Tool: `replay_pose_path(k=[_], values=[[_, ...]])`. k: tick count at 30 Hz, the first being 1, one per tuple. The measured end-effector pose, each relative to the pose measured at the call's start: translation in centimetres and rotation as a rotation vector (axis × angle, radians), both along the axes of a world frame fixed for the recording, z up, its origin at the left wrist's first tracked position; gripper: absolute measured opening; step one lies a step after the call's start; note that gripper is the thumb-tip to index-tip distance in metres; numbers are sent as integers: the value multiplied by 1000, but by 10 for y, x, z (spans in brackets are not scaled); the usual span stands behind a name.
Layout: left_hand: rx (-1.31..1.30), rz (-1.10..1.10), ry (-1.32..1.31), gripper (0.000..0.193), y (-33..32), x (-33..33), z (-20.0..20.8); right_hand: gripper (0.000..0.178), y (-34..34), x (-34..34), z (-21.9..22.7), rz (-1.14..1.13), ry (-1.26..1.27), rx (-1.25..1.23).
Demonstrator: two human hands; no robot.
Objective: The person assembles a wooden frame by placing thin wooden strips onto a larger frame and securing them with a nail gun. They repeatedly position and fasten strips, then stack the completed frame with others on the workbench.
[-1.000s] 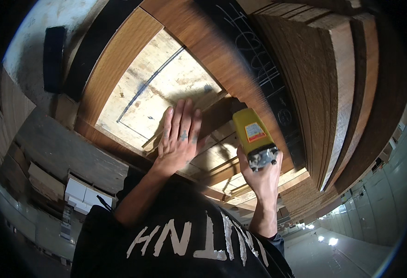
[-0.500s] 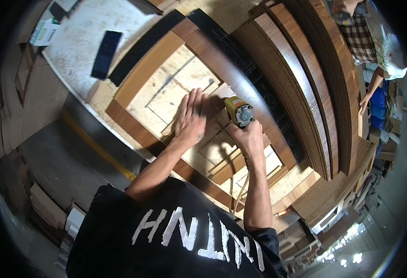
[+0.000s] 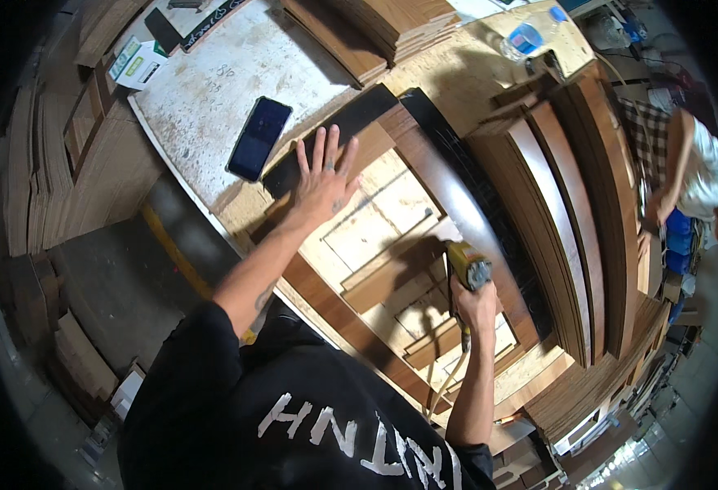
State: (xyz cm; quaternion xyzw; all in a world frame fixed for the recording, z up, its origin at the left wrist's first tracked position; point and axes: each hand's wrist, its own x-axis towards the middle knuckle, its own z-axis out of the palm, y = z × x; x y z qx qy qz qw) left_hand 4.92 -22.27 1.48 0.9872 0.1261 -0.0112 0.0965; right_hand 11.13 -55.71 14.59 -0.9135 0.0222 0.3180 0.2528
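My right hand is wrapped round the handle of a yellow air nail gun. Its nose is over the joint of a middle crosspiece and the far rail of a brown wooden frame; whether it touches is hidden. A pale hose trails from the tool towards me. My left hand lies flat with fingers spread over the frame's left end piece, fingertips near a black strip. Inside the frame, a short wooden strip lies near the right end.
A dark phone lies left of the frame on the whitish table. Stacks of curved brown boards stand beyond the far rail. A plastic bottle is at the back. Another person works at the far right.
My left hand has gone from the crosspiece area to the frame's left end piece, fingers spreading. The nail gun stays near the crosspiece's far end. The whole view has shifted, showing more of the table's back.
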Motion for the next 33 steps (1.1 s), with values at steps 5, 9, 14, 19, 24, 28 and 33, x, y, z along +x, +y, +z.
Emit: replay_pose_path(k=[5, 9, 14, 19, 24, 28, 33], values=[[-86, -42, 50, 80, 2, -1, 5, 32, 14, 0, 12, -120, 124, -94], [-95, -69, 33, 85, 4, 0, -2, 30, 20, 2, 11, -94, 68, -75], [-90, -69, 16, 87, 7, 4, -1, 36, 45, 13, 14, 161, 115, -247], [-120, -32, 60, 80, 7, 5, 5, 30, 132, 51, 6, 234, 89, 60], [-149, -40, 83, 73, 8, 8, 5, 35, 198, 77, 4, 57, 142, -63], [-119, -51, 73, 73, 7, 7, 6, 32, 194, 76, -1, 115, 89, -59], [-116, -37, 67, 71, 7, 5, 4, 28, 193, 79, -4, 138, 96, 17]])
